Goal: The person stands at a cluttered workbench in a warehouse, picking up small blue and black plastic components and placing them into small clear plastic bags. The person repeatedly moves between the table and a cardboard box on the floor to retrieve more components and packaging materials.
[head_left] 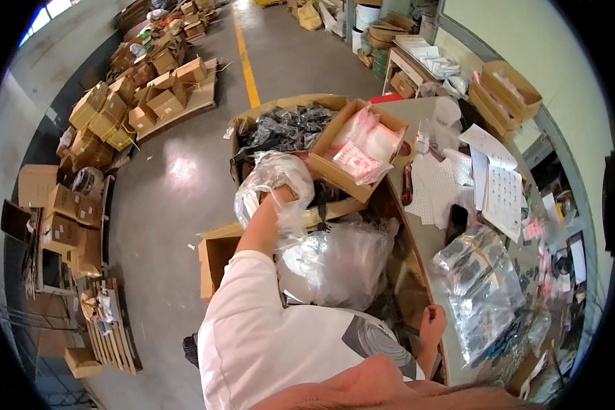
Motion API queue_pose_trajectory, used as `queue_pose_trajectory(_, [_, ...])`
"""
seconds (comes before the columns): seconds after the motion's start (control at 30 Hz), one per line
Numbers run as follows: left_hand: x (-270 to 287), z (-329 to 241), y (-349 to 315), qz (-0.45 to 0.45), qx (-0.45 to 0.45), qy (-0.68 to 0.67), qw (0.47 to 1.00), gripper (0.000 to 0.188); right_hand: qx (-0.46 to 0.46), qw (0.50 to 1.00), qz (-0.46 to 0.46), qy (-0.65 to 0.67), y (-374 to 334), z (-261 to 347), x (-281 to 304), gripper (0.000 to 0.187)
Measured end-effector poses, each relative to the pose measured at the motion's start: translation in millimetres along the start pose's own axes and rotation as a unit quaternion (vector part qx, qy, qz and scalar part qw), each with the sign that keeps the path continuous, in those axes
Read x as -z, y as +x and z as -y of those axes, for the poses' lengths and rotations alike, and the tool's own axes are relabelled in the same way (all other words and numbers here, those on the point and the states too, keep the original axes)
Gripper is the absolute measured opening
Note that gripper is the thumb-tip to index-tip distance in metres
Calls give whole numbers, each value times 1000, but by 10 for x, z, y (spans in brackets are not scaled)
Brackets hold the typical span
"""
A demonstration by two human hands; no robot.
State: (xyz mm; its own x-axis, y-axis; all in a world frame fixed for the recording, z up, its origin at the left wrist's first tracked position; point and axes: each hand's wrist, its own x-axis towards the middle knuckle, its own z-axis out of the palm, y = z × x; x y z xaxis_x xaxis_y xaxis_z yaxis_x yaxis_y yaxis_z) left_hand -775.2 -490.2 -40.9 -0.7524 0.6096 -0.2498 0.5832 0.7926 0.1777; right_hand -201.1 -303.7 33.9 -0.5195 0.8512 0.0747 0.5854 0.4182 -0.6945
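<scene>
My left arm reaches forward, and my left hand (281, 196) is in among the folds of a clear plastic bag (258, 191) at the near edge of a large carton. The film hides its fingers. That carton holds many small dark items in clear wrapping (290, 128). Closer to my body lies a big, puffed-out clear plastic bag (348, 263). On the right, my right hand (432, 324) is beside the table edge with its fingers curled together; whatever they may hold does not show. The nearest thing on the table is a pile of clear bags (482, 273).
An open cardboard box (348, 178) of red-printed plastic bags rests across the carton's right side. The table (417, 256) bears papers (502, 181), a black phone-like object (456, 222) and tape. Stacked cartons (167, 102) and a wooden pallet (109, 328) stand along the left.
</scene>
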Motion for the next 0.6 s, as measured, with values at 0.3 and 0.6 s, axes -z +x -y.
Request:
queue_pose_trajectory(0.3, [490, 358, -891, -104, -89, -198, 971, 52, 50, 998, 4, 39, 279, 85, -112, 9])
queue_pose_trajectory(0.6, [349, 22, -1786, -399, 51, -569, 718, 34, 52, 997, -4, 58, 321, 99, -190, 10])
